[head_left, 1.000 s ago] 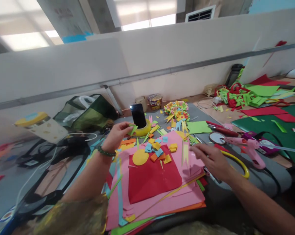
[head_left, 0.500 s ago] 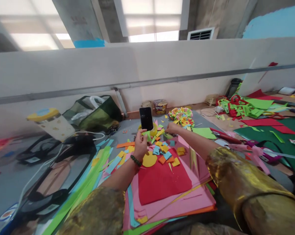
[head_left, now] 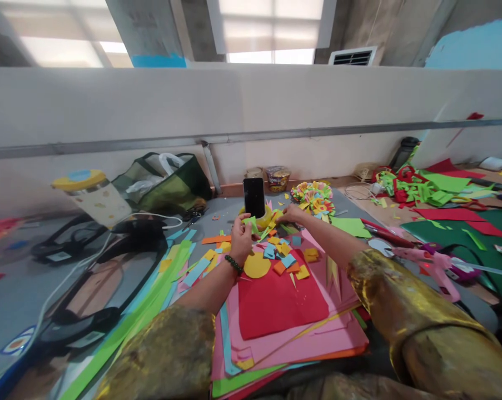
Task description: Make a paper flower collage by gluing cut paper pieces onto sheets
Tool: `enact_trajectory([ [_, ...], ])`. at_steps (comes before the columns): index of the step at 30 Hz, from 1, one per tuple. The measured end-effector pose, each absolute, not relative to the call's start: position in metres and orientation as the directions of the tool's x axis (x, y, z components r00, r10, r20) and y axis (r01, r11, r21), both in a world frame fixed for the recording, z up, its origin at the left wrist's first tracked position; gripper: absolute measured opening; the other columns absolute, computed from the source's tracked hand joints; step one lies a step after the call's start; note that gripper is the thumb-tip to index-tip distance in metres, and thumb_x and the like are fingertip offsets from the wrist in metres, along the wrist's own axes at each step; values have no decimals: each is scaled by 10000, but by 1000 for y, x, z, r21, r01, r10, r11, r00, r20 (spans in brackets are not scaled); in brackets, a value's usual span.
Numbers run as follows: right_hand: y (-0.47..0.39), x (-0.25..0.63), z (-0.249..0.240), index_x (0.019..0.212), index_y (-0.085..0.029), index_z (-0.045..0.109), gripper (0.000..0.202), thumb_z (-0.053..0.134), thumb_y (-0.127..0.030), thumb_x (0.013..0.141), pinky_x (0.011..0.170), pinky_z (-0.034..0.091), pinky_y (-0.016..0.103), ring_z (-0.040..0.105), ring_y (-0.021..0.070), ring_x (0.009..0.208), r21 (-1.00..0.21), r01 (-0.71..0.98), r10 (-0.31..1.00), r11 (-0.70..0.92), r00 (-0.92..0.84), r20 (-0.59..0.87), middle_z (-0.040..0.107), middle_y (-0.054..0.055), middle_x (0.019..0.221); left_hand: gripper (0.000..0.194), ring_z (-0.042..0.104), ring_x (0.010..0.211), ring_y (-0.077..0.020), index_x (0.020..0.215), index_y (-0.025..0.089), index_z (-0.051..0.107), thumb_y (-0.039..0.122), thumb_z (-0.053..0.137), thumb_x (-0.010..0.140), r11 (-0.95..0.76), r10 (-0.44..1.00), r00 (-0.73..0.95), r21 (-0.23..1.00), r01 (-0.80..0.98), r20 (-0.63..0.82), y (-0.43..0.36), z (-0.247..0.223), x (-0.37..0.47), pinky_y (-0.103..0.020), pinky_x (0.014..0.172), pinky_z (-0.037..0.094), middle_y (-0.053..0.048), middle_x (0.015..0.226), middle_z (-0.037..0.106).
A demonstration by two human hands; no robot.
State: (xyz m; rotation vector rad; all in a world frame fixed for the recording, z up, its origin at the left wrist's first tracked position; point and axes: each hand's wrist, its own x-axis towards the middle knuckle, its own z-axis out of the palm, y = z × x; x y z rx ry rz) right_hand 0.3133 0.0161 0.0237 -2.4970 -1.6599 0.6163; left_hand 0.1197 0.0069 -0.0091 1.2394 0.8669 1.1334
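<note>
My left hand [head_left: 242,238], with a dark beaded bracelet on its wrist, pinches a small light-green paper piece [head_left: 252,224] in front of a roll of yellow tape [head_left: 264,220]. A black phone [head_left: 254,195] stands upright against the roll. To the right, my right hand [head_left: 293,214] has its fingers closed at a small yellow paper piece [head_left: 277,215]. Below both hands, a yellow paper circle [head_left: 257,265] and folded blue, orange and yellow paper squares [head_left: 288,261] lie on a red sheet [head_left: 282,311] over stacked pink sheets [head_left: 342,336].
Colourful paper rosettes [head_left: 313,194] sit behind my right hand. A pink glue gun [head_left: 436,265] lies at right, by a green mat [head_left: 496,239]. Long paper strips [head_left: 142,314], black straps and a yellow-lidded cup [head_left: 94,197] are at left, with a green bag [head_left: 163,183] behind.
My right hand has gone from a closed fist over the scraps to a pinch at a yellow paper piece. The left hand keeps the green piece. The view has shifted slightly.
</note>
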Motion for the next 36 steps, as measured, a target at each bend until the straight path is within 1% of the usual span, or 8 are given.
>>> enact_trajectory([
  [4,13,329,32,841,-136,676,368,707,-502,842,657,504,279,646,184,772,-338,868,931,-365,330,-156,672,0,818,283,562,411,-100,1048,196,510,278,593,790,-17,972,228,984,-177,58,9,-10,121,-184,377,413,47,653,640],
  [7,9,342,44,506,-178,506,528,824,-575,646,503,306,252,522,131,580,-378,864,940,-331,339,-46,488,-41,499,292,561,413,-100,1053,188,525,264,591,778,-1,973,225,983,-182,42,9,-10,123,-167,338,373,31,670,655],
  [11,3,354,60,448,-200,401,597,819,-596,603,491,213,270,426,113,540,-432,850,925,-303,372,84,381,-48,446,291,593,443,-119,1038,180,557,265,592,763,10,970,239,983,-181,34,8,-8,123,-159,308,356,-15,726,702],
  [18,-9,363,77,497,-194,455,537,757,-618,628,506,207,268,373,98,543,-541,808,897,-231,393,204,373,-51,484,239,570,430,-122,935,166,603,292,602,731,24,964,264,988,-152,17,6,-7,124,-156,271,339,-33,725,717],
  [23,-27,365,103,637,-151,616,363,775,-477,652,520,254,245,359,79,541,-615,771,942,-164,307,134,422,-65,528,263,567,432,-115,913,174,617,329,652,703,15,955,294,987,-157,32,7,-8,124,-153,283,353,-22,720,717],
  [27,-42,367,123,643,-154,601,318,773,-417,691,507,245,237,323,67,531,-652,755,996,-68,93,3,412,-72,543,195,552,406,-94,823,169,633,310,677,695,-33,954,284,978,-205,92,11,-6,125,-162,363,423,-2,626,691],
  [31,-44,347,122,522,-175,469,431,821,-379,664,508,224,241,311,68,534,-541,839,955,59,-205,-213,338,-89,514,167,580,435,-93,792,162,656,291,696,695,-19,908,407,980,-200,101,9,1,125,-179,432,476,-7,651,709],
  [36,-30,302,101,480,-176,453,426,816,-284,675,524,200,264,278,74,529,-397,915,922,77,-217,-322,298,-98,462,135,611,430,-99,835,164,667,265,684,746,160,805,588,983,-90,-78,-6,10,126,-157,413,462,22,597,681],
])
